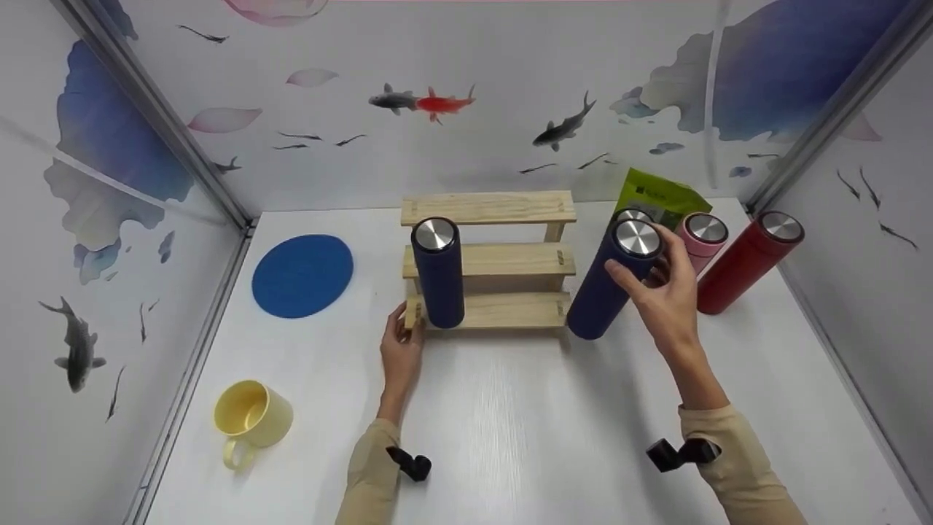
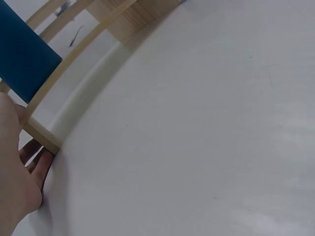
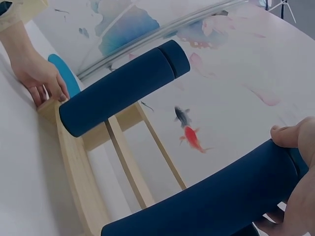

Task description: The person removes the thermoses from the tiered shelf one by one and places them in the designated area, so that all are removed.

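A three-step wooden rack (image 1: 517,312) stands at the middle of the white table. My left hand (image 1: 401,355) grips the left end of its lowest step, thumb above and fingers around the side. On that step, near its left end, one dark blue thermos bottle (image 1: 442,284) stands upright. My right hand (image 1: 669,302) holds a second dark blue thermos bottle (image 1: 596,300) around its upper part, just below the steel lid. This bottle's base is beside the right end of the lowest step. In the right wrist view the held bottle (image 3: 206,196) slants across the foreground.
Behind the right hand stand another steel-lidded bottle (image 1: 631,214), a pink bottle (image 1: 703,237), a red bottle (image 1: 751,262) and a green packet (image 1: 660,191). A blue round mat (image 1: 302,275) lies at left, with a yellow mug (image 1: 266,415) nearer. Printed walls enclose the table.
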Available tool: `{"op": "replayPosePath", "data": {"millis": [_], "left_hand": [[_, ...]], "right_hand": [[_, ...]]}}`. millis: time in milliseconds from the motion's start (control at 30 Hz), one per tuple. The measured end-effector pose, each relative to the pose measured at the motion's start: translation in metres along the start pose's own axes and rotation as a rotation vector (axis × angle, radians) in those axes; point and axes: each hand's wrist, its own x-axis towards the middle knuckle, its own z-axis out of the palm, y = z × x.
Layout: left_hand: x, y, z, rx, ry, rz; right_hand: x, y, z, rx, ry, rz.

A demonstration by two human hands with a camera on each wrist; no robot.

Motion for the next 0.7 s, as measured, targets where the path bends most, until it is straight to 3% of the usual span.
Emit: {"op": "replayPosePath", "data": {"millis": [333, 700], "left_hand": [[0.0, 0.001, 0.0, -0.012, -0.004, 0.001], [0.001, -0.001, -0.001, 0.0, -0.005, -0.011]], "right_hand": [[0.001, 0.007, -0.021, 0.007, 0.049, 0.032], [0.004, 0.019, -0.045, 0.012, 0.134, 0.004]]}}
